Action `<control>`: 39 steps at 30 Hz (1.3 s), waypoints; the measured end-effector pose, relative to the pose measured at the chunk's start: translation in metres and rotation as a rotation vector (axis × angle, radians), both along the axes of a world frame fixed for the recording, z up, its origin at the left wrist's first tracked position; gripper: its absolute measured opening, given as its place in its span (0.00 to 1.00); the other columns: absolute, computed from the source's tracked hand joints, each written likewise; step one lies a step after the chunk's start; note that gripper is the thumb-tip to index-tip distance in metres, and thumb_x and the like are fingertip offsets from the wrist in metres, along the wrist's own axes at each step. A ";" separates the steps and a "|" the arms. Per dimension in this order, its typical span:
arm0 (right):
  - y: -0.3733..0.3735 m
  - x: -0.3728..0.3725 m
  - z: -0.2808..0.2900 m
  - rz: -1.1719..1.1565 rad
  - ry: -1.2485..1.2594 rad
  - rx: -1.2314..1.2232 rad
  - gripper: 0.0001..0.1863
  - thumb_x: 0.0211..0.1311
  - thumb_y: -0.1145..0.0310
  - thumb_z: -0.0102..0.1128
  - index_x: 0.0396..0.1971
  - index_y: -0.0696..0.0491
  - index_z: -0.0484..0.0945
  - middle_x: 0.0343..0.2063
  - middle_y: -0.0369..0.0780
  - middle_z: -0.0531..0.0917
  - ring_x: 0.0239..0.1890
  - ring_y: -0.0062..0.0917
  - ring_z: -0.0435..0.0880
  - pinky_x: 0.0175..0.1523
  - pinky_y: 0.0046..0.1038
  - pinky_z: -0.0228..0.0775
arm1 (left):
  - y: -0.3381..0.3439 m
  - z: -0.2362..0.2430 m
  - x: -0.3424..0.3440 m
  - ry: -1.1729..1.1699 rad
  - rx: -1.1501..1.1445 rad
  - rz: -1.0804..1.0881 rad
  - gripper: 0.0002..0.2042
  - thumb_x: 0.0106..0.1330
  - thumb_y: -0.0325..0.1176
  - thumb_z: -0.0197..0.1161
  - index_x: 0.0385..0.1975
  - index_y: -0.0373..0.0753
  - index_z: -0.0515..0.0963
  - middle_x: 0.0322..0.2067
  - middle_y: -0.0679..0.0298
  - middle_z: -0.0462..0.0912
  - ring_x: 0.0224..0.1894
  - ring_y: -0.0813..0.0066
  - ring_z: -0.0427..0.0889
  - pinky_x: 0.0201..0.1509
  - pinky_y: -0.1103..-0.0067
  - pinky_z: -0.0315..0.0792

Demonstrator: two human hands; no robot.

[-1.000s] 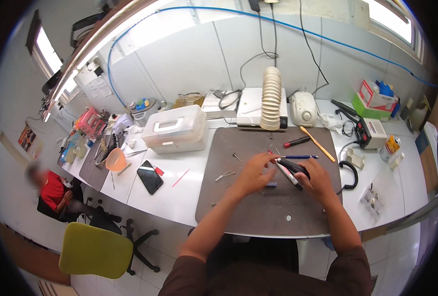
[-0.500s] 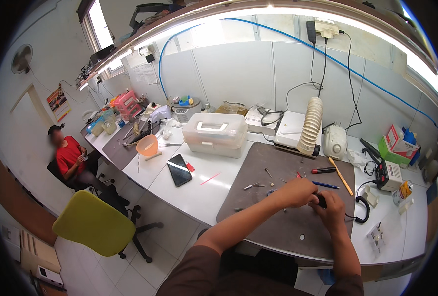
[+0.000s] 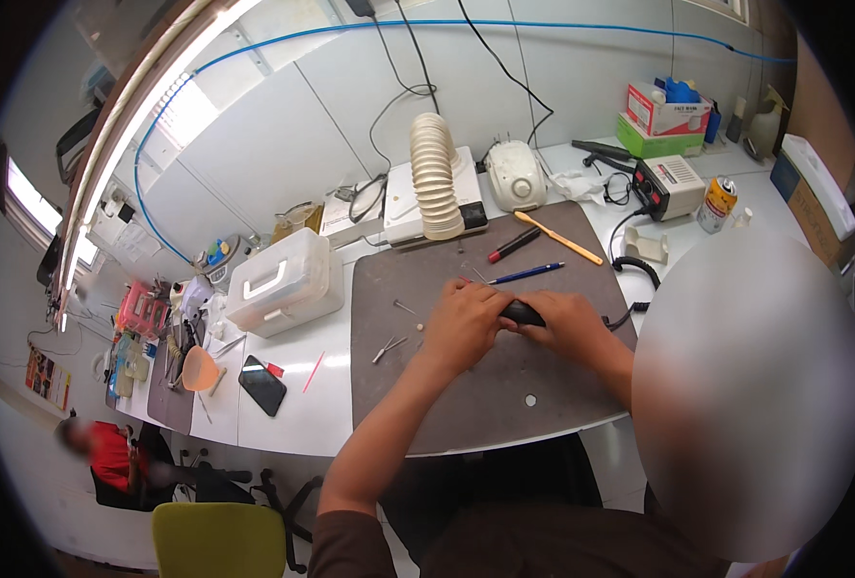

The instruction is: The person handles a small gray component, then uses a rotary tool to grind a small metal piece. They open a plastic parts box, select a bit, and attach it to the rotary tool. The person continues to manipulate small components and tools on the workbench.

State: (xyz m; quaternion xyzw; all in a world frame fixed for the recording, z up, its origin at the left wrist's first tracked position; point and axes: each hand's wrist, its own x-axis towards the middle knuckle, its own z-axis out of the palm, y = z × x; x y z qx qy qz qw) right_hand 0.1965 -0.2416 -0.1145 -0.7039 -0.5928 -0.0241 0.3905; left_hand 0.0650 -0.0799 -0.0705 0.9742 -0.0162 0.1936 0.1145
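Note:
My left hand (image 3: pixel 464 323) and my right hand (image 3: pixel 578 330) meet over the dark mat (image 3: pixel 475 414). Between them is a black handpiece (image 3: pixel 523 313), its coiled cord (image 3: pixel 637 270) running off to the right. My right hand is wrapped round the body of the handpiece. The fingers of my left hand close over its front end, which they hide. Just beyond my hands lie a blue pen (image 3: pixel 528 274), a red-and-black marker (image 3: pixel 514 245) and a yellow-orange stick-like tool (image 3: pixel 560 238). Thin metal bits (image 3: pixel 389 349) rest left of my left hand.
A ribbed hose (image 3: pixel 435 178) and a white rounded device (image 3: pixel 516 176) stand behind the mat. The control box (image 3: pixel 671 186) is at right. To the left are a clear case (image 3: pixel 288 284), a phone (image 3: pixel 262 385) and a seated person in red (image 3: pixel 109 458). A blurred patch covers the lower right.
The view has swung to the right and tilted, so the bench's right end shows more. Both hands stay together at the handpiece, more of which now shows between them.

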 end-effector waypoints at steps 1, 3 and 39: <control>-0.001 0.002 0.003 0.007 0.037 -0.052 0.20 0.56 0.61 0.70 0.48 0.52 0.79 0.35 0.45 0.86 0.38 0.43 0.85 0.42 0.40 0.76 | -0.002 -0.004 0.001 -0.032 0.026 -0.012 0.14 0.58 0.35 0.71 0.44 0.42 0.81 0.38 0.64 0.86 0.45 0.61 0.83 0.54 0.67 0.68; -0.004 0.006 0.003 0.048 0.157 -0.146 0.21 0.56 0.62 0.70 0.49 0.52 0.79 0.35 0.46 0.86 0.38 0.45 0.85 0.42 0.41 0.76 | -0.001 -0.011 0.003 -0.108 0.091 -0.032 0.15 0.56 0.34 0.72 0.44 0.43 0.81 0.37 0.66 0.86 0.45 0.64 0.83 0.55 0.68 0.66; -0.003 -0.019 -0.001 0.206 -0.022 0.193 0.20 0.57 0.80 0.61 0.52 0.57 0.79 0.34 0.48 0.78 0.35 0.41 0.81 0.40 0.34 0.72 | -0.001 -0.053 -0.086 -0.652 -1.345 0.149 0.08 0.70 0.31 0.65 0.42 0.34 0.80 0.39 0.65 0.85 0.40 0.79 0.84 0.47 0.82 0.77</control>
